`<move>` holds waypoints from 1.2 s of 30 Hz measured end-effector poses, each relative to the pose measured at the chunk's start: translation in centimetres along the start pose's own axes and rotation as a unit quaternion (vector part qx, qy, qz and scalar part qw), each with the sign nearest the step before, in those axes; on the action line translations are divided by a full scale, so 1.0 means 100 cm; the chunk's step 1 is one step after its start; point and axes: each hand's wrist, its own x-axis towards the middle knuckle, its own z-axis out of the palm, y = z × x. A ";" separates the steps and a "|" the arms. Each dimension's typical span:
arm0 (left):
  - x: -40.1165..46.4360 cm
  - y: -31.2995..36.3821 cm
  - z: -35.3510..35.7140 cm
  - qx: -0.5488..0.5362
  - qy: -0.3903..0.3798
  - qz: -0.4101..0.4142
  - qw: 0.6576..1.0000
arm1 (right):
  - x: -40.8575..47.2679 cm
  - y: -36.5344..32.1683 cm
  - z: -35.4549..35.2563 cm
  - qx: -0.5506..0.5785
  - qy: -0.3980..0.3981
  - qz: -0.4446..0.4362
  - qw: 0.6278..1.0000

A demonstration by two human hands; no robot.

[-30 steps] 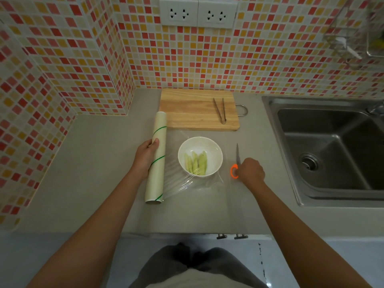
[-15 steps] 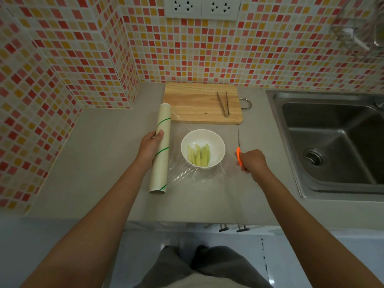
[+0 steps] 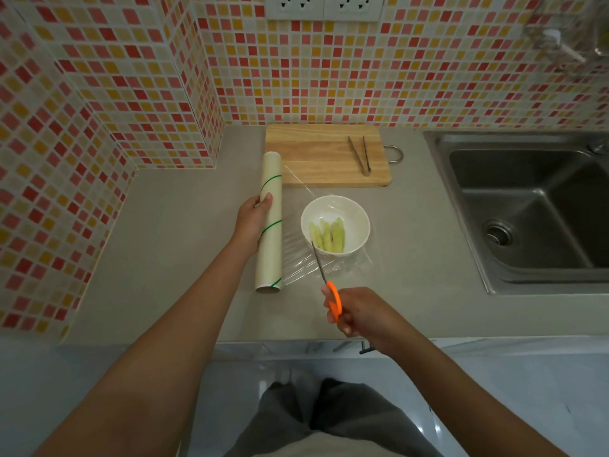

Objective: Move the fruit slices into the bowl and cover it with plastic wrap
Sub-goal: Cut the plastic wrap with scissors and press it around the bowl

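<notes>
A white bowl (image 3: 336, 209) holding several pale green fruit slices (image 3: 328, 234) stands on the grey counter. Clear plastic wrap (image 3: 298, 258) stretches from the cream roll (image 3: 270, 222) over the bowl, wrinkled at its near side. My left hand (image 3: 252, 219) grips the roll from the left and holds it flat on the counter. My right hand (image 3: 361, 313) holds orange-handled scissors (image 3: 333, 303) near the counter's front edge. Their thin blades point up and left, with the tip at the bowl's near-left rim over the wrap.
A wooden cutting board (image 3: 316, 156) with metal tongs (image 3: 361, 155) lies behind the bowl against the tiled wall. A steel sink (image 3: 534, 206) fills the right side. The tiled wall juts out at the left corner.
My right hand lifted the scissors from the counter right of the bowl and brought them to the bowl's near side, blades now pointing at the wrap. The left hand stayed on the roll.
</notes>
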 end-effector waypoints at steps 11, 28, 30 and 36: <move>0.000 0.000 0.000 -0.004 0.001 -0.001 1.000 | -0.015 0.028 0.031 -0.090 -0.053 0.114 0.988; -0.001 -0.005 0.001 0.014 0.002 -0.012 1.000 | 0.019 0.015 0.063 0.041 -0.022 0.027 0.999; 0.000 -0.004 0.001 0.013 0.002 -0.013 1.000 | 0.019 0.016 0.063 0.043 -0.014 0.005 0.999; 0.001 -0.003 0.003 0.012 0.004 -0.024 1.000 | 0.025 0.012 0.064 0.051 0.001 -0.015 0.999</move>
